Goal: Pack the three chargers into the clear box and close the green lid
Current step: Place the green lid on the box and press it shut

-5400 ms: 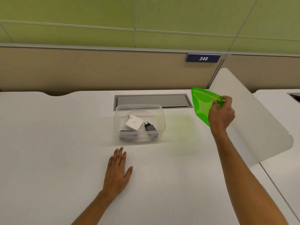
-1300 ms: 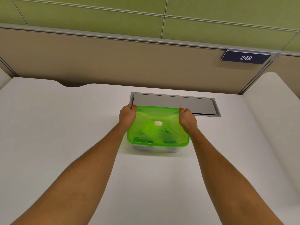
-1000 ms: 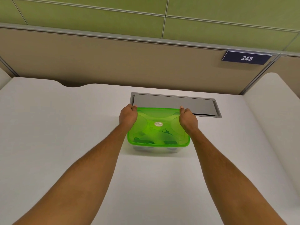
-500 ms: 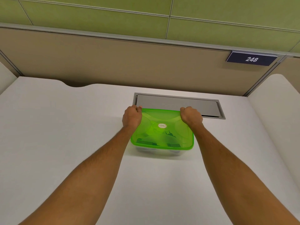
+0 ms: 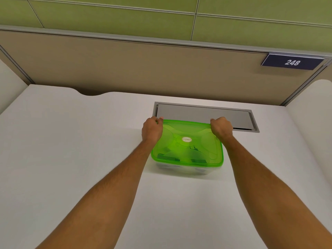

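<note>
The translucent green lid (image 5: 186, 146) lies on top of the clear box (image 5: 181, 168), which stands on the white desk. Dark shapes of the chargers (image 5: 168, 157) show dimly through the lid; I cannot make out each one. My left hand (image 5: 151, 131) is curled over the lid's far left corner. My right hand (image 5: 221, 127) is curled over the far right corner. Both press on the rim with the fingers closed around the edge.
A grey cable hatch (image 5: 203, 115) is set into the white desk (image 5: 71, 150) right behind the box. A beige partition with a "248" plate (image 5: 292, 62) rises at the back. A curved white divider (image 5: 314, 108) borders the right side.
Five seconds ago my right hand held the lid in the air and the box stood uncovered. The lid now lies on the box, and both hands have curled tighter on its far corners.
</note>
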The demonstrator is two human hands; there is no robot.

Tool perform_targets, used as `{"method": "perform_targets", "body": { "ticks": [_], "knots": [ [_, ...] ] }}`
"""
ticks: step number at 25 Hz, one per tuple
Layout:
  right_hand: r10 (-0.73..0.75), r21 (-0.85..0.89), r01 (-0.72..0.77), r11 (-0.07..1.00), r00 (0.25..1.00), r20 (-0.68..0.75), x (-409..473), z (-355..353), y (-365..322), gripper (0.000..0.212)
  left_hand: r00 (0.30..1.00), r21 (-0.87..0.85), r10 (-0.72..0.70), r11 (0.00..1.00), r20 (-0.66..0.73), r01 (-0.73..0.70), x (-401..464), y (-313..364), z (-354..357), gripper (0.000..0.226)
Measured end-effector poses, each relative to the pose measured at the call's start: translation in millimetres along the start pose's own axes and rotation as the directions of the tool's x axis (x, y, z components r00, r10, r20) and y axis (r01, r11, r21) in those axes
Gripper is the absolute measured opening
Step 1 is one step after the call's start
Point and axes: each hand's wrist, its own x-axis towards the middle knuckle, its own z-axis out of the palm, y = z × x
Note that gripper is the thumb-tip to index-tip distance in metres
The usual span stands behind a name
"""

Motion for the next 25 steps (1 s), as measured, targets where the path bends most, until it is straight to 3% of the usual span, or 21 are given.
{"method": "perform_targets", "body": {
  "ticks": [7,10,15,20,25],
  "knots": [
    [-0.036,0.004,0.036,0.999,0.998,-0.061,-11.6,-2.5,-1.2,0.044,1.0,-0.003,0.016,1.0,0.004,-0.016,-0.2,-1.8,0.0,0.036],
    [-0.045,-0.079,0.037,0.996,0.994,-0.101,-27.3,-10.4,-7.3,0.063,0.999,0.023,0.035,0.999,-0.008,-0.035,-2.4,-1.5,-0.6,0.036],
    [0.118,-0.131,-0.125,0.983,0.991,-0.062,-78.5,-11.9,13.5,0.082,0.997,0.053,0.0,0.999,-0.077,0.004,-7.2,-0.6,-2.3,0.038],
    [0.284,0.009,-0.284,0.959,0.954,-0.095,-115.9,2.2,32.2,0.079,0.996,0.111,0.022,0.994,-0.09,-0.012,-10.5,0.2,-2.6,0.037],
    [0.267,0.071,-0.259,0.963,0.95,-0.163,-122.1,9.8,38.1,0.072,0.993,0.18,0.055,0.983,-0.105,-0.036,-16.5,2.5,-0.5,0.038]
  ]
}}
